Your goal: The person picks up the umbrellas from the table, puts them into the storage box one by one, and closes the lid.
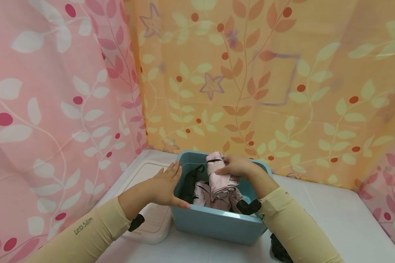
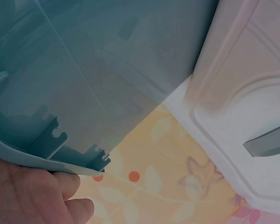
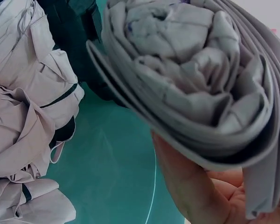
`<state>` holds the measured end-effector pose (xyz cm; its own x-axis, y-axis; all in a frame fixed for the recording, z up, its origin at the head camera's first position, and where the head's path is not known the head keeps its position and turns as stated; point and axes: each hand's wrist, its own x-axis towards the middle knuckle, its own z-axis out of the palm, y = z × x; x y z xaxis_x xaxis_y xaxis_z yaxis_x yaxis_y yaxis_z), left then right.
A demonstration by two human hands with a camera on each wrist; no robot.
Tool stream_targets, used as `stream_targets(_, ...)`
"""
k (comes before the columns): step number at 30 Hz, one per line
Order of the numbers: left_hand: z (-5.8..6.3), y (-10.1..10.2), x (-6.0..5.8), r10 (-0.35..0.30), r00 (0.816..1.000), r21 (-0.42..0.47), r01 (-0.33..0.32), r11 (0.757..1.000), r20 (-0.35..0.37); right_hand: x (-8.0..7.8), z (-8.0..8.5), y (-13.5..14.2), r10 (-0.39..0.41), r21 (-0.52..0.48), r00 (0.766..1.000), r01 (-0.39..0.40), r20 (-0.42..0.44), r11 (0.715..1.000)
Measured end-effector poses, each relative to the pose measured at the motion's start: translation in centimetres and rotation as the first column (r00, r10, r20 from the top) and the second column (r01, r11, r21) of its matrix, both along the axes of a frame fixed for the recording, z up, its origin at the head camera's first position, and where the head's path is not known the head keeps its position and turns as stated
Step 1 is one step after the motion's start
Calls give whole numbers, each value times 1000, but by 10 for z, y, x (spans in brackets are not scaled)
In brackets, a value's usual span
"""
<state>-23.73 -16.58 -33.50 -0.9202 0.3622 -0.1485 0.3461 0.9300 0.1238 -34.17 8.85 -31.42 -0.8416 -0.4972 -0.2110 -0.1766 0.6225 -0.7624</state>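
Observation:
My right hand (image 1: 240, 168) grips a rolled-up pink cloth bundle (image 1: 218, 175) over the inside of a blue plastic bin (image 1: 214, 226). The bundle's coiled end (image 3: 186, 70) fills the top of the right wrist view, with the fingers behind and below it. Below it in the bin lie more pink cloth bundles (image 3: 28, 112) with dark bands. A black bundle (image 1: 188, 186) with a loop stands along the bin's left side. My left hand (image 1: 166, 182) rests on the bin's left rim, fingers extended and thumb over the front rim.
Left of the bin lies a white lid (image 1: 151, 223) with a grey latch (image 2: 268, 142), partly under the left arm. A black item (image 1: 279, 248) sits on the white table (image 1: 316, 204) by the right forearm. Patterned curtains (image 1: 266, 91) stand behind and at the sides.

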Motion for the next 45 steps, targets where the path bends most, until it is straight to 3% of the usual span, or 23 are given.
stream_targets(4, 1, -1, 0, -1, 1000, 2, 1, 1000, -1, 0, 0, 1, 8, 4, 998, -9, 57, 1000)
stream_targets(10, 2, -1, 1, 0, 1000, 8, 0, 1000, -4, -3, 4, 5, -38, -1, 982, 39, 186, 999)
stream_targets(16, -1, 0, 0, -5, 1000, 11, 5, 1000, -8, -3, 7, 11, -56, -84, 967, 79, 248, 993)
stream_targets(21, -2, 0, -1, -1, 1000, 17, 1, 1000, -5, -2, 8, 14, -15, -149, 966, 55, 258, 987)
stream_targets(34, -4, 0, -3, 1, 1000, -2, -1, 1000, -12, 1, 15, 16, 26, -178, 968, 19, 250, 984)
stream_targets(45, -3, 0, -1, 5, 1000, 11, -5, 1000, -17, 10, 37, 27, 6, -219, 979, 40, 204, 975)
